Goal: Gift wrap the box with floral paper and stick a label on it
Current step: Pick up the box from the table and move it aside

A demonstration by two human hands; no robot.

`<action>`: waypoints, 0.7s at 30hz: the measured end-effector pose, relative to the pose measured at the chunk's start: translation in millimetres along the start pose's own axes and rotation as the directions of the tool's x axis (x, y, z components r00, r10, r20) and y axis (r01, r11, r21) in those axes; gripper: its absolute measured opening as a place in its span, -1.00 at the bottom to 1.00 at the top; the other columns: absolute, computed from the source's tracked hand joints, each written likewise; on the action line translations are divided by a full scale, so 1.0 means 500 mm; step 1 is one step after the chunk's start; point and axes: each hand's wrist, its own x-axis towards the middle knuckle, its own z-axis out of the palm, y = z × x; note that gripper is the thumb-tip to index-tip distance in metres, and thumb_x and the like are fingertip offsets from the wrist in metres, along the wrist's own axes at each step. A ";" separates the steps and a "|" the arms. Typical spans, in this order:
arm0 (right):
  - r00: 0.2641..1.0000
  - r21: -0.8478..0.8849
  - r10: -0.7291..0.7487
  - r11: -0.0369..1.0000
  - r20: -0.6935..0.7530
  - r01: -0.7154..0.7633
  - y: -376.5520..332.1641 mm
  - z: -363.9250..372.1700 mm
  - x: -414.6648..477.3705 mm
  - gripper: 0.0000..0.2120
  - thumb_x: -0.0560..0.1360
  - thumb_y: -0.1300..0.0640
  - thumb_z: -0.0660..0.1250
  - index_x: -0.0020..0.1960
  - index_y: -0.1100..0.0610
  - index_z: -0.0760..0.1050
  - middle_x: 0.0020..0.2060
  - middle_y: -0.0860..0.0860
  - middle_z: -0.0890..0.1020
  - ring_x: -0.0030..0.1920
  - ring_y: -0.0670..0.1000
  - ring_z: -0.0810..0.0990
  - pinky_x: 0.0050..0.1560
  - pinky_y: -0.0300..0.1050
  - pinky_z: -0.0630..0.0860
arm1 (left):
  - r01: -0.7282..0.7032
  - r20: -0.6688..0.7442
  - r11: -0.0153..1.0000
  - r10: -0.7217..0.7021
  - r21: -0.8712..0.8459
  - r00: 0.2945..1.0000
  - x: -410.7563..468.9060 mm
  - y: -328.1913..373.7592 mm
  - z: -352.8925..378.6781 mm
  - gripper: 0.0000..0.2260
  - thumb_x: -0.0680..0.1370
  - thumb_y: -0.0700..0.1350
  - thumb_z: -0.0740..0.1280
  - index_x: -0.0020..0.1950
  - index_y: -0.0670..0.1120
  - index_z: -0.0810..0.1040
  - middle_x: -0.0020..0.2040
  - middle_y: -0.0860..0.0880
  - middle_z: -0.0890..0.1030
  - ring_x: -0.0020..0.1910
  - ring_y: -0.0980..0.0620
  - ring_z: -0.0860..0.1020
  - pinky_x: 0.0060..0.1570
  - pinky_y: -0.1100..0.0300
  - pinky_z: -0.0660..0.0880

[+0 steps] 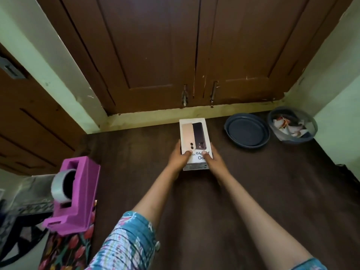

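Note:
A white phone box [194, 137] with two phones printed on its lid sits on the dark brown table [253, 191], near the far edge. My left hand [178, 158] grips its near left side, thumb on the lid. My right hand [213, 160] grips the near right side the same way. Floral paper [66, 248] with red tulips on black lies at the table's near left corner, partly under a pink tape dispenser [75, 195] that holds a roll of clear tape [61, 185]. No label is in view.
A dark blue round lid [247, 132] lies at the back right, next to a grey bin [292, 124] with paper scraps in it. Brown cupboard doors [175, 55] rise behind the table. A green wall borders the right side.

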 end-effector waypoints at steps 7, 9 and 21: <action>0.999 -0.032 -0.037 0.999 -0.025 0.036 0.030 -0.004 -0.095 -0.58 0.56 0.22 0.22 0.40 0.07 0.28 0.19 -0.08 0.48 0.16 -0.08 0.48 0.15 -0.23 0.39 | -0.043 0.014 0.996 0.044 -0.083 0.999 -0.095 -0.054 0.002 -0.50 0.53 -0.24 0.29 0.45 -0.02 0.28 0.31 0.01 0.48 0.24 0.05 0.47 0.29 0.09 0.39; 0.999 -0.044 -0.031 0.999 -0.020 0.030 0.047 -0.008 -0.133 -0.57 0.55 0.22 0.25 0.40 0.09 0.29 0.20 -0.07 0.49 0.17 -0.08 0.48 0.16 -0.23 0.40 | -0.038 0.008 0.995 0.039 -0.095 0.999 -0.135 -0.076 0.002 -0.48 0.53 -0.23 0.30 0.46 -0.01 0.28 0.32 0.02 0.48 0.26 0.05 0.47 0.30 0.07 0.39; 0.996 -0.001 0.051 0.999 0.079 -0.051 0.126 -0.072 -0.330 -0.77 0.45 0.34 0.35 0.07 0.23 0.39 -0.01 0.05 0.54 0.00 -0.05 0.51 -0.15 -0.45 0.47 | 0.015 -0.143 0.991 -0.035 -0.133 0.989 -0.373 -0.159 0.062 -0.55 0.52 -0.30 0.20 0.39 0.00 0.37 0.26 0.03 0.52 0.19 0.06 0.51 0.15 0.13 0.48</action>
